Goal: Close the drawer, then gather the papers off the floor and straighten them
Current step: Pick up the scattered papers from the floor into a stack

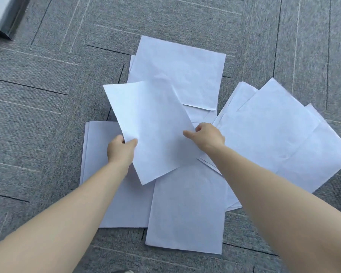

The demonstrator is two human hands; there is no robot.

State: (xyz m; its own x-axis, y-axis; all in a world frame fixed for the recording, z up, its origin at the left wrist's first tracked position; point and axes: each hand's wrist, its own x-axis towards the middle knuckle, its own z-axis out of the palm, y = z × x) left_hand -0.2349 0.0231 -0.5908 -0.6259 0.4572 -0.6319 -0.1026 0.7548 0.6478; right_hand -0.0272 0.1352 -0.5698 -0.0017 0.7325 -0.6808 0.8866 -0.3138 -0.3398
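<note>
Gathering stage: drawer is out of view, so its state cannot be told; papers are still spread over the grey carpet floor (47,79).
Left hand (121,148): closed in a pinch on the left edge of the lifted sheet (152,131), thumb on top, other fingers hidden under the paper.
Right hand (209,135): curled at the same sheet's right edge, thumb lying on top; the rest of the grip is hidden, so I judge it a hold but cannot confirm it.
Lifted sheet: tilted, raised above the others, in the middle of the spread.
Papers on floor: far sheets (177,73) lie beyond the hands, right fan (274,131) under the right forearm, left sheets (98,154) under the left wrist, near sheet (187,209) between the arms.
Risk 1: thin sheet held only at two edges may sag, crease or slip out.
Risk 2: the right forearm may drag the fan beneath it and scatter it further.
Risk 3: overlapped sheets may cling, so one gets left behind or two come up at once.
Risk 4: flat paper on carpet is hard to get a finger under; corners may bend.
Count, hands: two.
Count, lifted sheets: one.
Count, floor groups: four; exact sheet total unclear, since stacked edges hide some, about ten or so.
Count, other: one pale furniture corner (2,18) top left.
</note>
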